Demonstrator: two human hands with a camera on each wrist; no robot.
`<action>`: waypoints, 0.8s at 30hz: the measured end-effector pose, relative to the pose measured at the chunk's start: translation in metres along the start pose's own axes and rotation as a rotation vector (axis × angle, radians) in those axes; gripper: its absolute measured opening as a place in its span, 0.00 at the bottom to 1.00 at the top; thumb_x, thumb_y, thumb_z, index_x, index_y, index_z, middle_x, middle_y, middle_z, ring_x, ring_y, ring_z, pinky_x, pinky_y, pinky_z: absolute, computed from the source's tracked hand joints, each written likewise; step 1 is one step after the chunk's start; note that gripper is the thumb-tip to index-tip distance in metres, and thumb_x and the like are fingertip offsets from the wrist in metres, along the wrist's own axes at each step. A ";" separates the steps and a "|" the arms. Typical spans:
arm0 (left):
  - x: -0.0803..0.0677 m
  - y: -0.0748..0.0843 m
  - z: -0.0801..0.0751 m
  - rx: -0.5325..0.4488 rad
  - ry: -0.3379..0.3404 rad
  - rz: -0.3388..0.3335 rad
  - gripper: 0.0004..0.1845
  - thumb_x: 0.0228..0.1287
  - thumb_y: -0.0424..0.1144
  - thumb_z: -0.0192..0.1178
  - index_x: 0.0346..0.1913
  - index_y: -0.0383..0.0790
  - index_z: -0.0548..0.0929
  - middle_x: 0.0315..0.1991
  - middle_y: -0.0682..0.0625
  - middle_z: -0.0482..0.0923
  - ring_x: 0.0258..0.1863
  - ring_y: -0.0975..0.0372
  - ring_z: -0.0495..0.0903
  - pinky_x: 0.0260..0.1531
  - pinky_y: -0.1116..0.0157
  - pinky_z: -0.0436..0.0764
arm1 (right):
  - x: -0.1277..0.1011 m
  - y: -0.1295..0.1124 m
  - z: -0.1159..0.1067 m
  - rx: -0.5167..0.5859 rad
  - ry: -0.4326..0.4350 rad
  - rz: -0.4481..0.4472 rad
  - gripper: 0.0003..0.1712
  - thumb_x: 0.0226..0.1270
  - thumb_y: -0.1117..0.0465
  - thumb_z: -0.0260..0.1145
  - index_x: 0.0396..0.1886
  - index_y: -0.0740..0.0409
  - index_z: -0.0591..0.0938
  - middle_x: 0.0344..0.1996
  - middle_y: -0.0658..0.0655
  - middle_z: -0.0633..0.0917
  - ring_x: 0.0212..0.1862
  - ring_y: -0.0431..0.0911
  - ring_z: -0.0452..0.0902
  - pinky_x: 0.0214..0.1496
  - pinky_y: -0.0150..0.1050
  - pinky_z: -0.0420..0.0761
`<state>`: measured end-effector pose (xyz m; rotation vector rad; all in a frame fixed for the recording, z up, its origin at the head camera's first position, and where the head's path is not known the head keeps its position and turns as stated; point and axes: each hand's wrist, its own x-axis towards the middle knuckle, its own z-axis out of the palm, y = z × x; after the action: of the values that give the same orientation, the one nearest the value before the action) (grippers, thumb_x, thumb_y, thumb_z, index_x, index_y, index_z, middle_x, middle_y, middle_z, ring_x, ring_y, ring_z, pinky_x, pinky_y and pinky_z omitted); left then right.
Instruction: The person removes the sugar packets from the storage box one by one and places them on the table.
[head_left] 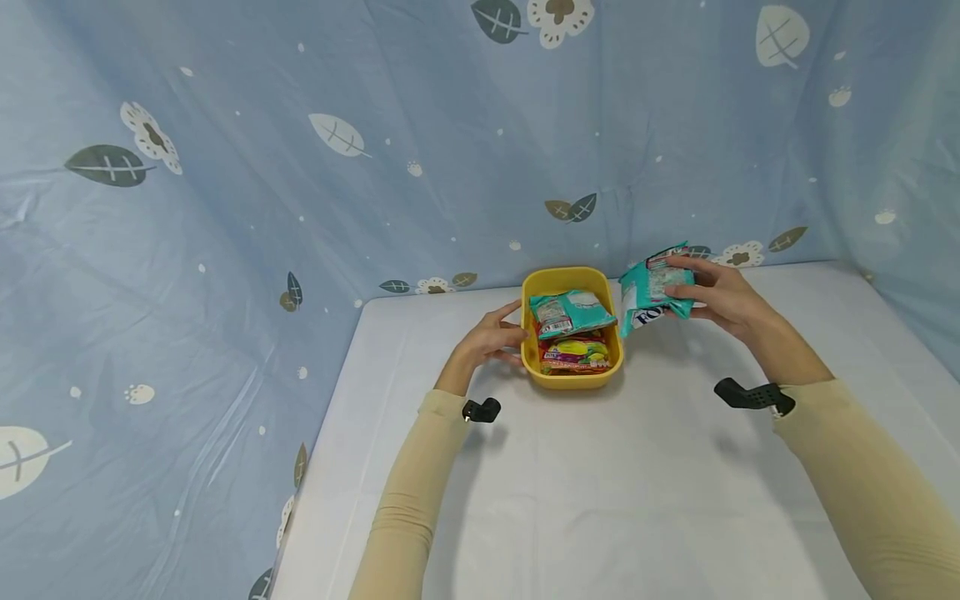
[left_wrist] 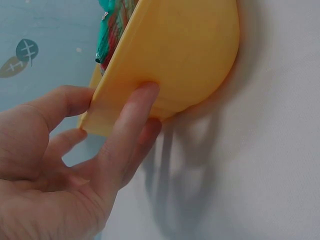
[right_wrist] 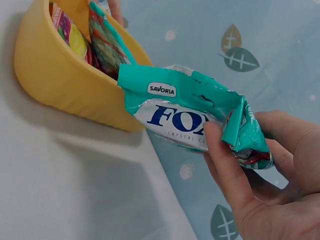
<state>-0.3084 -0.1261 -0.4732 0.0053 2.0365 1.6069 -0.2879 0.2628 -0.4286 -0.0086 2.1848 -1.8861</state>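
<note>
A yellow plastic container (head_left: 572, 381) stands near the back of the table with packets inside. My left hand (head_left: 491, 337) touches its left side, fingers spread against the rim and outer wall. In the left wrist view, the fingertips (left_wrist: 147, 91) rest on that wall. Just right of the container, my right hand (head_left: 723, 300) holds a teal candy packet (head_left: 647, 287) by one end. The packet's lettering, FOX and SAVORIA, shows in the right wrist view. A similar teal packet (head_left: 572, 314) lies tilted inside the container, above a red and yellow packet (head_left: 576, 354).
The table (head_left: 585, 492) has a white cover. A blue curtain with leaf prints (head_left: 450, 167) hangs close behind the container and along the left side. Dark straps (head_left: 750, 394) circle both wrists.
</note>
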 end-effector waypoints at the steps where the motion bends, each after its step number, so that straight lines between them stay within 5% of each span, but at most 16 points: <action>1: 0.000 0.000 0.000 0.000 0.000 0.000 0.42 0.65 0.31 0.61 0.77 0.62 0.56 0.62 0.35 0.74 0.46 0.51 0.85 0.32 0.57 0.91 | 0.000 0.001 0.000 0.001 0.001 0.003 0.43 0.66 0.54 0.68 0.77 0.47 0.59 0.55 0.50 0.70 0.42 0.36 0.82 0.49 0.42 0.90; 24: -0.001 0.000 0.000 -0.005 0.001 -0.013 0.42 0.66 0.32 0.61 0.77 0.63 0.55 0.64 0.36 0.73 0.48 0.50 0.85 0.33 0.56 0.91 | 0.004 0.019 -0.001 -0.025 0.011 0.045 0.44 0.66 0.53 0.69 0.77 0.46 0.59 0.56 0.51 0.69 0.41 0.35 0.81 0.51 0.42 0.89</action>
<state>-0.3075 -0.1259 -0.4727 -0.0107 2.0294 1.6048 -0.2891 0.2661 -0.4475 0.0461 2.1962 -1.8392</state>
